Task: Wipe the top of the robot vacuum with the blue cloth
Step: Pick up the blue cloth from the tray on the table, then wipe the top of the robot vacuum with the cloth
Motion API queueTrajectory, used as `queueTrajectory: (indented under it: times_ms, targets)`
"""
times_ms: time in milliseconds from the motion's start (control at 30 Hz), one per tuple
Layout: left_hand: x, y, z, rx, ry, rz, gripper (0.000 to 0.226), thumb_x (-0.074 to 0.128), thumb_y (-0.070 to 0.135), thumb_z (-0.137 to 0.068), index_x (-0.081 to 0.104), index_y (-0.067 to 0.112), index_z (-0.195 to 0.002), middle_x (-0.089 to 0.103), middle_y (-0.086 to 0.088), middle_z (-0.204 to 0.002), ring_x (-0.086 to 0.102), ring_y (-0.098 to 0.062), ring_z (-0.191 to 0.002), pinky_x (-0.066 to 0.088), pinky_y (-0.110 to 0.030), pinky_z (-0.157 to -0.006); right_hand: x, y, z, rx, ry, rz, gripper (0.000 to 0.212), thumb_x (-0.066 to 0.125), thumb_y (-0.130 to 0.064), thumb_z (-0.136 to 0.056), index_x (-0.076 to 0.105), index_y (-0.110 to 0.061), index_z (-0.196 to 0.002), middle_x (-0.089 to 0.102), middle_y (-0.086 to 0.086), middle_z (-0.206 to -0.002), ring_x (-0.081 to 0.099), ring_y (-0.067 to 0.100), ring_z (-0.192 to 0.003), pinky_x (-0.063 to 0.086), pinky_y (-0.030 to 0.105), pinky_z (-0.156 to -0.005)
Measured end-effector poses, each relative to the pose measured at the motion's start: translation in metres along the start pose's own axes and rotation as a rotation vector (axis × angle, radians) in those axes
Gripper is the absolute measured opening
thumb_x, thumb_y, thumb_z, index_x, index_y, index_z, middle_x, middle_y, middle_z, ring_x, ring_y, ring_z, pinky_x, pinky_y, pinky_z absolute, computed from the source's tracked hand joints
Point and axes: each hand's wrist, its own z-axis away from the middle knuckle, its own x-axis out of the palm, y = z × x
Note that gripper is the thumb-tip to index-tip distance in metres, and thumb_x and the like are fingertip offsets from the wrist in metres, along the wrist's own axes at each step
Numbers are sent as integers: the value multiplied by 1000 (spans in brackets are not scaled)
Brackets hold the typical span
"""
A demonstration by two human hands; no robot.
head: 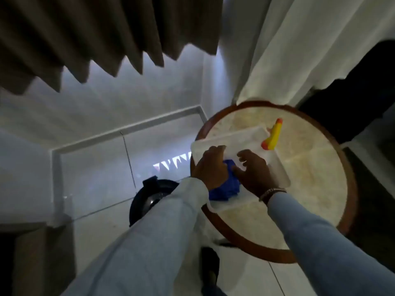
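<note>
Pale floor tiles [102, 163] run under a round wood-rimmed table [316, 167]. Nearest, at 7 o'clock of it, the black robot vacuum [147, 199] sits on the floor, half hidden by a sleeve [149, 242]. On the table's white tray [235, 139], the blue cloth [226, 184] lies crumpled, dark and deeply creased. The left hand [211, 167] curls over it; the right hand [254, 171] rests beside, fingers spread. At 1 o'clock stands a yellow-orange toy [272, 135].

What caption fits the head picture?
Both hands reach the blue cloth in a white tray; vacuum waits below.
</note>
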Motion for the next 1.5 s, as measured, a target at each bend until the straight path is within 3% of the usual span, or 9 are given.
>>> queueTrajectory:
  times_ms: [200,333,633,800,933,1067,1233,1367,1500]
  targets:
    - [54,-55,-52,-64,-253,-389,70,61,14,-82,24,6,-142,41,-24,-138,41,-42,-126,41,-50,-103,67,51,-28,177,-66,11,52,73,-32,-78,49,-9,-118,58,16,-116,56,31,-103,46,36,-84]
    - [72,-58,-67,-46,-142,-581,50,60,22,-84,41,7,-128,48,-21,-127,47,-42,-116,44,-52,-96,85,57,-31,196,31,-77,53,71,-20,-78,46,-7,-124,56,18,-118,57,33,-104,47,35,-84]
    - [4,-46,-33,-2,34,216,22,63,5,-80,61,7,-102,65,-8,-98,61,-18,-86,49,-26,-77,40,4,-23,101,122,-371,31,74,-14,-72,64,-17,-101,62,-9,-82,58,2,-72,42,10,-61]
    - [-61,-68,16,-18,118,532,23,67,3,-79,63,18,-96,66,3,-87,64,-15,-83,54,-22,-70,49,-66,-12,-74,-2,-577,27,68,-18,-57,58,-17,-82,63,9,-77,60,23,-69,51,35,-60]
    - [-85,-128,52,-144,314,623,25,69,7,-74,67,21,-95,73,-5,-93,69,-23,-89,58,-45,-81,107,-104,1,-128,-89,-555,37,68,-19,-62,54,-21,-96,62,-3,-84,62,13,-73,53,29,-65]
    - [-70,-210,78,-203,482,630,33,71,5,-77,66,34,-90,73,7,-90,70,-12,-85,59,-31,-75,194,-105,14,-162,-97,-467,49,73,-13,-76,47,-24,-116,55,-20,-90,58,-3,-77,49,8,-64]
    - [-11,-316,95,-208,543,439,43,68,15,-83,54,28,-121,61,23,-104,60,12,-95,48,-4,-80,295,-66,20,-116,-47,-378,56,72,-17,-79,46,-20,-129,57,-10,-111,55,7,-98,46,14,-83]
    - [30,-382,115,-201,285,243,92,65,51,-71,20,24,-147,24,5,-154,23,-11,-143,27,-30,-115,342,-19,7,-38,33,-297,53,74,-14,-77,52,-14,-125,61,8,-124,57,27,-114,44,32,-96]
    - [51,-426,124,-125,-35,-69,128,65,69,-59,-17,21,-145,-24,5,-155,-24,-13,-143,-3,-37,-121,362,8,0,-78,23,-185,57,73,-12,-78,48,-11,-130,55,14,-128,52,30,-117,38,28,-95]
